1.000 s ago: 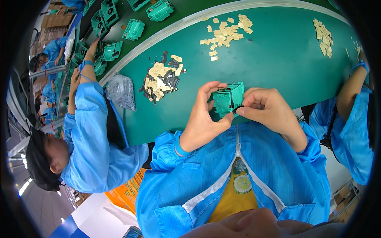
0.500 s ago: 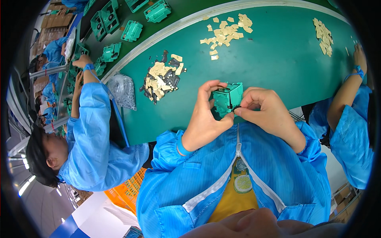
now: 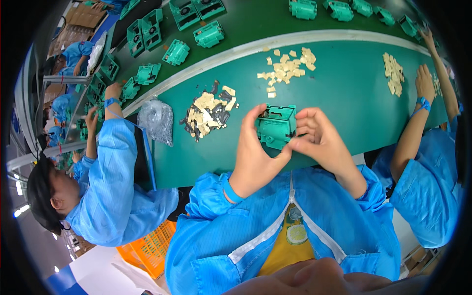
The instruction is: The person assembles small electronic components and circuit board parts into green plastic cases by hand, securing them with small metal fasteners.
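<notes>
Sitting within the left grip (image 3: 254,160) is a green housing (image 3: 275,132).

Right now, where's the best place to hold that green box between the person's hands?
Probably the left side and lower edge of the green box, coming from the left, as the left hand does. Its blocky shape should let fingers and thumb span it, leaving the recessed top and the right side, where the right hand is, free.
</notes>
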{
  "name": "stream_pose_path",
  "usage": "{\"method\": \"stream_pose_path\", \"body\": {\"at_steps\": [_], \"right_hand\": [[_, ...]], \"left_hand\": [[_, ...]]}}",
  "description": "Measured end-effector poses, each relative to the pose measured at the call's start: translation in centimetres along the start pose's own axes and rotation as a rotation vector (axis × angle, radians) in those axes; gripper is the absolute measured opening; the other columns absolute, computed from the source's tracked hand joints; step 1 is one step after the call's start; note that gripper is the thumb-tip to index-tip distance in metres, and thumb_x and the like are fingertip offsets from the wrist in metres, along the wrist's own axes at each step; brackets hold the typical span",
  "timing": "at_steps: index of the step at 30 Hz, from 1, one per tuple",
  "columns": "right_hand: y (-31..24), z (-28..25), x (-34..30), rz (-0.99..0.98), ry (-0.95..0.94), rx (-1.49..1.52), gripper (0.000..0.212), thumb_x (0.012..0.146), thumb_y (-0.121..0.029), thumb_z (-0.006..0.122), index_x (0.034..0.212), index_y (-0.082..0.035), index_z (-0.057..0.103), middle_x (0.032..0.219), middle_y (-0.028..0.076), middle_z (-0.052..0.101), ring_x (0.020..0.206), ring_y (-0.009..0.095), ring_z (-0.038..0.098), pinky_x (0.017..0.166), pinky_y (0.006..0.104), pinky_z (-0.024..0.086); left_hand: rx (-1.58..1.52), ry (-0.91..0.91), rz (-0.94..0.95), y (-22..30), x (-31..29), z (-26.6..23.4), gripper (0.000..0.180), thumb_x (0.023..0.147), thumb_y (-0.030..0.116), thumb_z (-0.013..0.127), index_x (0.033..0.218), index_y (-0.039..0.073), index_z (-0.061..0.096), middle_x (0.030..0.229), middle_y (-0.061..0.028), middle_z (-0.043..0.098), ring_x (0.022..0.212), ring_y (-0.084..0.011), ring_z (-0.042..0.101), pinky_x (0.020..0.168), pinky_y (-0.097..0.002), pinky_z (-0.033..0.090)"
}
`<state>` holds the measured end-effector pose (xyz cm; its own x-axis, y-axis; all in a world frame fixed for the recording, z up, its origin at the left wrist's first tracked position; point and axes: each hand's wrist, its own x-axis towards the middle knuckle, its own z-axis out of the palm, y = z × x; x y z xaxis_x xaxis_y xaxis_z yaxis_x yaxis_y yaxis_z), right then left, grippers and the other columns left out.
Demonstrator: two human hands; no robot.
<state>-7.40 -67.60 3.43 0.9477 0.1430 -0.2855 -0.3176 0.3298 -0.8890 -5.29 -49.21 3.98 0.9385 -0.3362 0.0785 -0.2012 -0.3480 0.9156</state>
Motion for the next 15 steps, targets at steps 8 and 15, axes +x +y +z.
{"method": "stream_pose_path", "body": {"at_steps": [8,15], "right_hand": [[-5.1,-2.3,8.7,-0.173,0.081,-0.224,0.046,0.092,-0.017,0.072,0.123,0.003,0.046,0.115,0.019,0.067,0.102,0.020,0.065,0.089,0.0340,0.052],[-5.5,-3.3,25.7,-0.233,0.378,-0.447,0.054,0.092,-0.025,0.070,0.129,0.008,0.049,0.117,0.021,0.066,0.099,0.031,0.067,0.084,0.0378,0.054]], "left_hand": [[-0.054,0.058,0.233,0.3,-0.5,-2.4,0.092,0.079,0.005,0.080,0.152,0.005,0.022,0.151,-0.0199,0.031,0.142,-0.0332,0.035,0.112,-0.0504,0.036],[0.003,0.063,0.099,-0.1,-1.5,-4.1,0.052,0.087,0.010,0.073,0.133,0.002,0.051,0.133,-0.0154,0.055,0.124,-0.0286,0.054,0.102,-0.0406,0.045]]}}
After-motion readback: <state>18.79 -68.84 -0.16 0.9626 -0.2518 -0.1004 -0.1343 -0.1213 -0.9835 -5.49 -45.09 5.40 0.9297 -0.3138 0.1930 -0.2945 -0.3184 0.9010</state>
